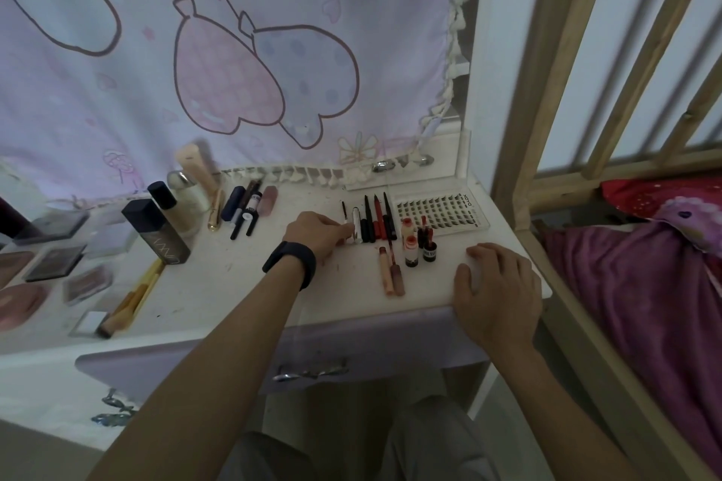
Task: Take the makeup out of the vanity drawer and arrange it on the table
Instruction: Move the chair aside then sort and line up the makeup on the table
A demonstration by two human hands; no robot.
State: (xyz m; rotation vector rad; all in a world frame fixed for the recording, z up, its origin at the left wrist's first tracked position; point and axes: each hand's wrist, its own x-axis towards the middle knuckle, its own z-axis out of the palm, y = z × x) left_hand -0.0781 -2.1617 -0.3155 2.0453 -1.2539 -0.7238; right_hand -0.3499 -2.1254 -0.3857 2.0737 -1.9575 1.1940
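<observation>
In the middle of the frame the left hand [318, 232] curls its fingertips round the near end of a thin liner pencil [344, 212], which lies on the white tabletop [234, 273] just left of a neat row of pens [376, 219]. The right hand [498, 285] rests flat and relaxed at the tabletop's lower right edge, holding nothing, near the lash tray [441, 209]. Bottles [156, 230] and compacts [54, 258] sit at the left, and the drawer [371, 344] is below the front edge.

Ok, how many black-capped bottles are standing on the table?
2. A square dark bottle stands left of the left hand; a round pale bottle stands just behind it. The frame's left edge cuts off more items, so others may be hidden.
</observation>
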